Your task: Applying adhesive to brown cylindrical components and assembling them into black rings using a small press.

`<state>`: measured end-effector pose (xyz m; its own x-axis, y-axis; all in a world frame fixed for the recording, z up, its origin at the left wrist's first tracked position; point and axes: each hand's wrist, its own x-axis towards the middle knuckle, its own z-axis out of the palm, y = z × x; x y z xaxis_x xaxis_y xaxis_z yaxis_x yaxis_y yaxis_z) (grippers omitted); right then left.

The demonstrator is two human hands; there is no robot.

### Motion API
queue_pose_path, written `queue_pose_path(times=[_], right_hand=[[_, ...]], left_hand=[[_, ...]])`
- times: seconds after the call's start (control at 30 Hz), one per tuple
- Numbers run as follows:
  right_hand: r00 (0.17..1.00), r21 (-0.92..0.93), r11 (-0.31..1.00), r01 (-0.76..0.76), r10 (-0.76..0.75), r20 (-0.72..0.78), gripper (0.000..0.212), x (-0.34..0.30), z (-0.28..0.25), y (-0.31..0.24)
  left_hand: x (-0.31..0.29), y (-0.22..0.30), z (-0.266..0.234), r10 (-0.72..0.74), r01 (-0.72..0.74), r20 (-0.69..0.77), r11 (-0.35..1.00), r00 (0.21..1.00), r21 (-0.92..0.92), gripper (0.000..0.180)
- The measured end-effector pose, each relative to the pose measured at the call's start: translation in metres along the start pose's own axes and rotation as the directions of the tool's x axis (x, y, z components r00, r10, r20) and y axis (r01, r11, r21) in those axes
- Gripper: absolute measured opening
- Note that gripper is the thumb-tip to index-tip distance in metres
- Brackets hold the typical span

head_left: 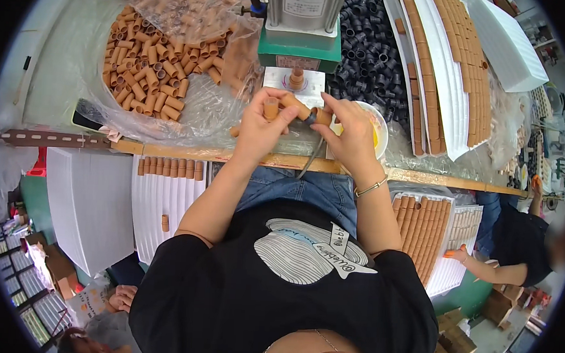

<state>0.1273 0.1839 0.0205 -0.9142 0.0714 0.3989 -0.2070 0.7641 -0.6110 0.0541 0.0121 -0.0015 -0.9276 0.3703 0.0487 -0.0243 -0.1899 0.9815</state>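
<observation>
In front of the press, both my hands work on small brown plastic tubes. My left hand is closed around a brown tube, and a second short tube stands between its fingers. My right hand pinches a brown cap piece by its side. Between the left tube and this cap sits a black collar, where the two parts meet end to end. Just beyond my fingers, another brown piece stands upright on the metal base plate of the press.
The green and grey press rises at the back. Loose brown tubes pile up on the left; black collars lie on the right. A white bowl is beside my right hand. White trays hold brown tubes. Another person works at right.
</observation>
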Motion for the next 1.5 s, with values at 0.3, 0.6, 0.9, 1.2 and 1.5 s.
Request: queue_pose_path(times=[0.3,0.6,0.9,1.2,1.5], right_hand=[[1.0,0.022,1.0,-0.019,0.019,-0.007,0.032,0.002,0.011,0.005],[0.984,0.014,0.986,-0.167,0.168,-0.052,0.029,0.042,0.04,0.013],[0.978,-0.052,0.978,-0.204,0.202,-0.047,0.045,0.062,0.065,0.031],[0.914,-0.119,0.937,-0.328,0.283,-0.292,0.025,0.004,-0.031,0.038],[0.779,-0.293,0.752,-0.59,0.436,-0.45,0.011,-0.043,-0.062,0.095]], left_hand=[[0.009,0.003,-0.002,-0.101,0.088,0.113,0.989,0.988,0.117,0.03],[0.05,0.001,-0.015,0.191,-0.134,0.005,0.668,0.982,0.732,0.043],[-0.022,0.033,-0.099,0.042,-0.107,0.126,0.82,0.991,0.563,0.024],[-0.188,-0.018,-0.272,-0.624,0.772,-0.542,0.16,0.562,0.615,0.016],[-0.186,-0.046,-0.291,-0.598,0.737,-0.6,-0.021,0.532,0.675,0.025]])
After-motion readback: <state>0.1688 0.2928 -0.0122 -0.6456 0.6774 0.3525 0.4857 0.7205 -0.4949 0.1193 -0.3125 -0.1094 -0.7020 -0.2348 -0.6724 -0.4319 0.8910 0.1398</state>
